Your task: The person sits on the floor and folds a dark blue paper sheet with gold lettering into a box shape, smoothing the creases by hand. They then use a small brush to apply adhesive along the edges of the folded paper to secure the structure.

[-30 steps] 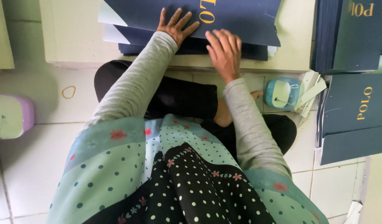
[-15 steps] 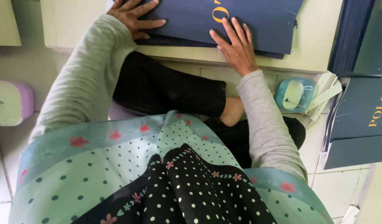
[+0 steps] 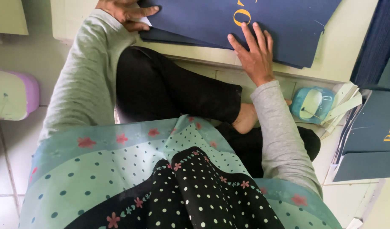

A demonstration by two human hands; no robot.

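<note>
Hands of a seated person rest on a stack of dark navy blue flat cardboard sheets (image 3: 284, 29) with gold lettering, which lies on a low pale cream tabletop (image 3: 351, 55) across the upper part of the frame. The right hand (image 3: 255, 53), in the upper centre, lies flat and released with fingers spread, palm down on the near edge of the top sheet, grasping nothing. The left hand (image 3: 126, 12), at the upper left and partly cut by the frame edge, presses on the left corner of the stack; its thumb and fingers are curled at the edge of the sheets, just beside a small white corner of paper, but whether they pinch a sheet cannot be told. Both arms wear light grey knit sleeves (image 3: 284, 144).

Below the table edge, crossed legs in black trousers (image 3: 173, 91) occupy the centre of the frame, with a bare foot (image 3: 245, 121) showing just beside the right sleeve. A mint green polka-dot cloth with small red flowers (image 3: 97, 169) and a black polka-dot panel fills the lower frame.

At centre right, a light blue round tape dispenser (image 3: 311, 104) sits on the white tiled floor (image 3: 8, 178), touching a sheaf of pale green paper strips (image 3: 343, 106). Further navy blue folded cardboard pieces (image 3: 368, 140) stand at the right edge. A pale green and lilac plastic object (image 3: 12, 93) lies at the left edge.
</note>
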